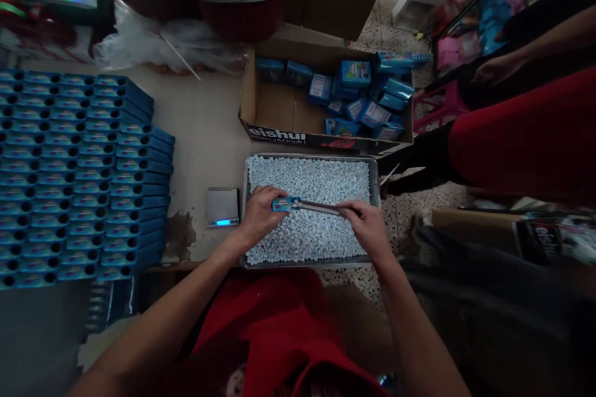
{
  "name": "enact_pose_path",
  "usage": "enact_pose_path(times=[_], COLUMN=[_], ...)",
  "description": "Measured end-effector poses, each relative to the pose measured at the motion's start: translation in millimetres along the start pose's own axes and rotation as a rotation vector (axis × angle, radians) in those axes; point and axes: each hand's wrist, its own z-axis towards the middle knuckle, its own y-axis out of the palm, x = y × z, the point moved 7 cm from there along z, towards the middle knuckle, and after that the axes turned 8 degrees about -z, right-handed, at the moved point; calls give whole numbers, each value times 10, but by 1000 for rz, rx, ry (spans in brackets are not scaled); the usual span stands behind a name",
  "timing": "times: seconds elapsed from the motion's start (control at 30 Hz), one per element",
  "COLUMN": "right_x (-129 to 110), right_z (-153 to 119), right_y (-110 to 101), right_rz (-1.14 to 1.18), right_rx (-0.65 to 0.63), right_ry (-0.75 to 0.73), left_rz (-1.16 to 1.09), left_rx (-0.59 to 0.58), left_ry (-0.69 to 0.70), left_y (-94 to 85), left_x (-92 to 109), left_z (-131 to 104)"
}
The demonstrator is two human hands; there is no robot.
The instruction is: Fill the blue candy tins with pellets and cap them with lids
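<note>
Speckled floor (380,9) shows right of the pale table (200,130), where stacked blue boxes (88,180) fill the left, with bowls (239,3) at the far side. Near a carton (274,108) and a small scale (222,207), a tray (244,214) holds pale pellets (316,242). Over them, the left hand (261,214) grips a small box (282,204); the right hand (365,223) pinches a metal tool (321,207) reaching its opening.

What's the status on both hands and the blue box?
Left hand gripping blue box. Right hand holding metal scoop, tip at box. Nothing visibly blocking.
</note>
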Motion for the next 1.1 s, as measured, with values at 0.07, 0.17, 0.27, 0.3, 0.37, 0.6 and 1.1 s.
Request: enact_pose_path(times=[0.07,0.17,0.27,0.3,0.37,0.6,1.1], right_x=[307,618,787,848,1020,1258,229], right_z=[6,-34,-134,-172,-234,-88,103], right_y=[182,514,669,672,606,366,1733], right_rz=[183,439,571,575,506,-221,-625], right_rx=[-76,-186,-173,-150,-63,53,-148], right_ry=[144,310,406,423,441,190,-267], left_rz=[-44,-90,-138,-150,-165,-151,-188], left_rx=[8,10,44,64,111,358,372], left_ry=[-6,-9,-70,-107,-189,-425,-266], left_y=[-34,-95,-236,-317,-535,-1417,-1492], left_x=[1,-37,-198,-286,-502,-1388,-1828], left_z=[-1,-17,-90,-135,-258,-741,-1136])
